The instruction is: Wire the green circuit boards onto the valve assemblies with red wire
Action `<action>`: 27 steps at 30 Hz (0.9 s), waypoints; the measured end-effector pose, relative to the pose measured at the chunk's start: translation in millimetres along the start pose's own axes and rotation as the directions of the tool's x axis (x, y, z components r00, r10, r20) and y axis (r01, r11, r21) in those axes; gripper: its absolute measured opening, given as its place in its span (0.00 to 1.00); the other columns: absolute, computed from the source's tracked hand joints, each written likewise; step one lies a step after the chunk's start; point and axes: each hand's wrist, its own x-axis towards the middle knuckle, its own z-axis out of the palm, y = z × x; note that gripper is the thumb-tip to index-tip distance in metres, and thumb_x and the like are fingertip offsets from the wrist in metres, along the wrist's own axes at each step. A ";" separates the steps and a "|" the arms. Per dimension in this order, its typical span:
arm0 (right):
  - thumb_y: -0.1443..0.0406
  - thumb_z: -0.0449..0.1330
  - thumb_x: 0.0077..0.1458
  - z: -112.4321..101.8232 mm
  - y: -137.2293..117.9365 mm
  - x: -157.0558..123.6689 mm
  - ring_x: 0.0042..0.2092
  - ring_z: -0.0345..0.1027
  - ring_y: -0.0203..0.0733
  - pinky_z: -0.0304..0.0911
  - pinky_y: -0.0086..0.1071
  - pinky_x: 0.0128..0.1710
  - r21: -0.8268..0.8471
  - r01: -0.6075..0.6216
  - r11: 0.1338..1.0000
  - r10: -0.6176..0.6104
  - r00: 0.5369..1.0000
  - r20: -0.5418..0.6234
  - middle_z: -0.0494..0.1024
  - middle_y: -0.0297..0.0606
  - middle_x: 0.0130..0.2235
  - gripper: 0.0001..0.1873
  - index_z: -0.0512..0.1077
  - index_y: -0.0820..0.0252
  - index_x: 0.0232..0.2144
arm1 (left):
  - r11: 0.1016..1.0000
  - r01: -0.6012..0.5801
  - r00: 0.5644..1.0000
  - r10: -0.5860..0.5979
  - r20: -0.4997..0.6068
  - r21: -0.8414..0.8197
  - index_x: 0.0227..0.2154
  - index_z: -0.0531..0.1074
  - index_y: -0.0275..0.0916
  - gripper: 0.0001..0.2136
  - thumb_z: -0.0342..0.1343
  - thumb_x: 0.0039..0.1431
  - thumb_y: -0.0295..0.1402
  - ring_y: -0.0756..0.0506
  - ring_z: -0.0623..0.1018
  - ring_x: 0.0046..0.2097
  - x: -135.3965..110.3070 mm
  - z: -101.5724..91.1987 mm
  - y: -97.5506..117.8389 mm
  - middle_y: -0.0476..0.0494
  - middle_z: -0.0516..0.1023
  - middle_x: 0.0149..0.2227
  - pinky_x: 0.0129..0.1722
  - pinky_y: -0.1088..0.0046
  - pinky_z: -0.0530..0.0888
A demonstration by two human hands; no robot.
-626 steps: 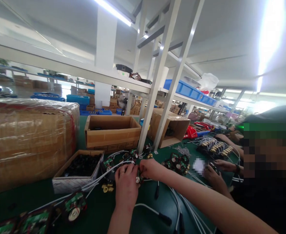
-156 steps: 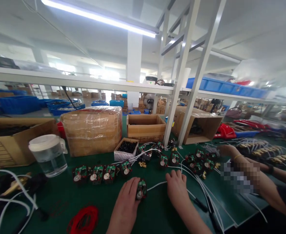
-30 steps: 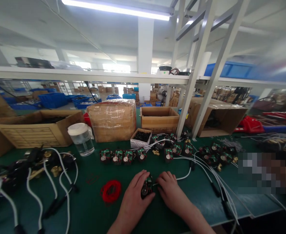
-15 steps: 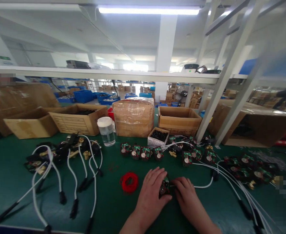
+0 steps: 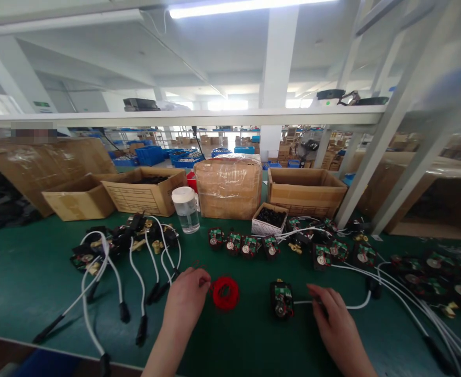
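Observation:
My left hand [image 5: 188,294] is over the bench just left of a coil of thin red wire [image 5: 225,293]. Its thumb and forefinger are pinched together; whatever they hold is too small to make out. Several short loose red wires [image 5: 197,263] lie just beyond its knuckles. To the right of the coil sits a black-housed unit with a green circuit board [image 5: 282,300], untouched by either hand. A white cable [image 5: 301,302] runs from it under my right hand [image 5: 335,317], whose fingers are loosely curved and apart.
Similar circuit-board units [image 5: 249,246] stand in a row behind, with more on the right. Units with white cables [image 5: 136,269] lie at left. A water bottle [image 5: 187,212], a small box of black parts [image 5: 269,219] and cardboard boxes [image 5: 228,188] line the back. A metal post [image 5: 366,173] rises at right.
My left hand has let go of the circuit-board unit and moved left past the red coil. My right hand has drawn back slightly from the unit along the cable. The view has shifted left.

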 end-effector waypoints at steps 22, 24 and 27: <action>0.64 0.48 0.64 -2.8 -15.0 2.9 0.45 0.71 0.49 0.69 0.42 0.47 0.023 -0.018 1.000 0.016 0.996 0.089 0.75 0.45 0.43 0.16 0.73 0.59 0.46 | 0.996 -0.054 0.989 0.064 0.137 -0.074 0.32 0.78 0.41 0.09 0.52 0.60 0.28 0.46 0.78 0.41 22.4 2.9 28.6 0.44 0.80 0.40 0.42 0.71 0.70; 0.64 0.48 0.65 -2.7 -16.4 3.1 0.45 0.71 0.49 0.68 0.44 0.47 0.027 -0.017 0.999 0.014 0.995 0.094 0.75 0.45 0.43 0.16 0.73 0.59 0.46 | 0.993 -0.053 0.989 0.067 0.129 -0.103 0.32 0.78 0.41 0.09 0.52 0.60 0.30 0.46 0.78 0.40 16.5 -7.1 29.7 0.44 0.80 0.39 0.40 0.71 0.70; 0.65 0.48 0.65 -1.8 -15.7 3.0 0.45 0.70 0.49 0.68 0.44 0.47 0.037 -0.017 0.999 0.013 0.995 0.099 0.75 0.45 0.43 0.15 0.73 0.59 0.46 | 0.989 -0.062 0.989 0.079 0.127 -0.138 0.33 0.78 0.41 0.09 0.52 0.60 0.34 0.45 0.78 0.39 9.2 -23.3 31.8 0.45 0.81 0.37 0.38 0.71 0.69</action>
